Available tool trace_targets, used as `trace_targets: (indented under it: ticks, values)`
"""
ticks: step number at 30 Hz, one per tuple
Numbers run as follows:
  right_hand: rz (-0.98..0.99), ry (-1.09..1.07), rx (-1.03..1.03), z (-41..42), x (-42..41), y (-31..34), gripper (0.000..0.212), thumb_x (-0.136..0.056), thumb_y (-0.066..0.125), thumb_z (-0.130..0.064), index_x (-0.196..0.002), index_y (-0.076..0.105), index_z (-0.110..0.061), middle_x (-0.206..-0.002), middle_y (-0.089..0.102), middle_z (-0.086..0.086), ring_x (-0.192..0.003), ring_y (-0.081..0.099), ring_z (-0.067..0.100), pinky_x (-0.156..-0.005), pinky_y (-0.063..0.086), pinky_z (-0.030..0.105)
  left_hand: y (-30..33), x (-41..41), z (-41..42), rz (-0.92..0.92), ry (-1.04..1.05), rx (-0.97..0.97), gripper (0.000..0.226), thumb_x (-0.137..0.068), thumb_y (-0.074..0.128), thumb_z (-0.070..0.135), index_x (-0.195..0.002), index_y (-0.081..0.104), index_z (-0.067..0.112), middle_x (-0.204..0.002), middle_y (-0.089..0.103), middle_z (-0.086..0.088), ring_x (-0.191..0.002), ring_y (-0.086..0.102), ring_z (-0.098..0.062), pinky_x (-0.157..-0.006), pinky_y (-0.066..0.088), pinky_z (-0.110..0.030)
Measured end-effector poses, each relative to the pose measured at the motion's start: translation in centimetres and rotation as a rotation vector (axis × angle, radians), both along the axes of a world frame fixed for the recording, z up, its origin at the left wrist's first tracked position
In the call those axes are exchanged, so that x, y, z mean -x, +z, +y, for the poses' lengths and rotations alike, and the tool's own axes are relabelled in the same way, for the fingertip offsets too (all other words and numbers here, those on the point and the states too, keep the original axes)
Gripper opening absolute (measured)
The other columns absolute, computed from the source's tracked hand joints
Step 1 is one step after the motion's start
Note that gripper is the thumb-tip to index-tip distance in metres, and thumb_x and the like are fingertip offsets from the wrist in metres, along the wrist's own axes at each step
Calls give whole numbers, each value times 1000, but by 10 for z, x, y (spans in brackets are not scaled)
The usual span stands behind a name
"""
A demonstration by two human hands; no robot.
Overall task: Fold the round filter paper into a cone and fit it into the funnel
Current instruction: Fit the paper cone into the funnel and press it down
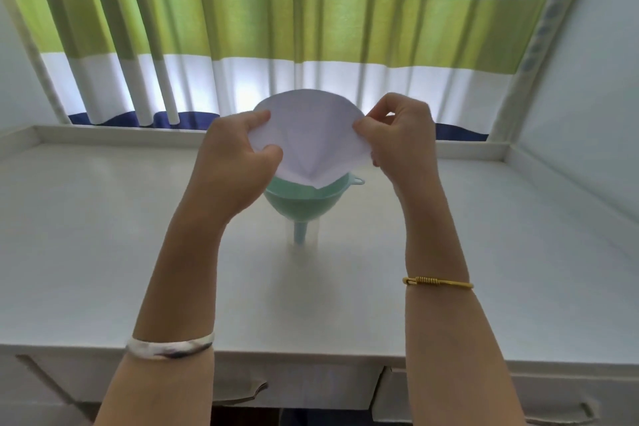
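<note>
Filter paper (307, 135), white, thin and round-edged, folded into a cone shape, held up in the air right above the pale green plastic funnel (304, 199). Point of the cone aimed down, its tip just over the funnel's rim, looks not seated inside yet. Top edge curved and open toward the window.

Left hand (238, 162) closed on the paper's left edge, thumb on the near face, fingers curled around behind. Right hand (397, 138) pinching the right edge between thumb and fingertips, other fingers loosely bent. Both pinched tight on the sheet, nothing else in either one.

Funnel standing upright with its spout down in a clear, hard-to-see container (304, 242), maybe a small glass or cup, can't tell for sure. Small hanging tab sticking out on the funnel's right side. All of it sitting around the middle of a plain white desk (103, 235) with a raised lip at the back.

Silver cuff bracelet (169, 348) on the left forearm, thin gold bangle (437, 282) on the right. Behind the desk, white curtains with a wide green stripe (242, 17) and a dark blue band at the bottom.
</note>
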State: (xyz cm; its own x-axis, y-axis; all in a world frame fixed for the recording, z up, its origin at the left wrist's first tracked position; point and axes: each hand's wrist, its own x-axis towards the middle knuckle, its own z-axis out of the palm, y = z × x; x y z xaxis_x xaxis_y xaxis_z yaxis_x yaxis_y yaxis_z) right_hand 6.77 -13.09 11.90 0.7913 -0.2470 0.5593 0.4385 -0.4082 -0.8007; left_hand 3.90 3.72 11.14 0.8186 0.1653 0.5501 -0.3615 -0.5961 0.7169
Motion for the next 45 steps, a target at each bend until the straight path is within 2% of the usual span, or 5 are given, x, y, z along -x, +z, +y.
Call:
trace_targets:
  ticks: [15, 23, 29, 37, 45]
  values:
    - [299, 34, 280, 3, -44, -42, 16, -70, 53, -8, -57, 49, -16, -59, 49, -6, -59, 46, 9, -52, 37, 22, -29, -38, -2, 134, 23, -119, 51, -78, 46, -1, -129, 47, 6, -126, 57, -12, -112, 51, -27, -85, 38, -25]
    - [389, 98, 183, 2, -47, -49, 24, -74, 51, -2, -95, 47, -13, -71, 45, -2, -63, 46, 15, -54, 41, 25, -39, -43, -3, 168, -2, -143, 35, -76, 46, -4, -107, 59, 5, -92, 49, 0, -83, 43, -20, -71, 36, -24]
    - [529, 147, 182, 3, -46, -50, 23, -75, 48, -1, -95, 53, -11, -74, 57, 9, -49, 47, 18, -42, 39, 24, -44, -47, -1, 273, -48, -148, 62, -80, 40, -3, -140, 29, 11, -148, 33, -5, -134, 30, -22, -104, 24, -25]
    - [477, 139, 181, 4, -43, -52, 21, -71, 44, 1, -84, 60, -3, -59, 53, 7, -40, 46, 15, -33, 35, 18, -49, -51, 3, 360, -57, -80, 69, -81, 34, -4, -144, 11, 12, -154, 18, -5, -139, 19, -22, -108, 20, -31]
    - [383, 84, 283, 1, -38, -52, 21, -74, 46, -4, -82, 62, 6, -56, 52, 15, -44, 46, 23, -44, 44, 29, -48, -52, 4, 362, -7, -8, 47, -84, 45, 11, -130, 44, 18, -128, 54, -8, -105, 54, -24, -85, 43, -32]
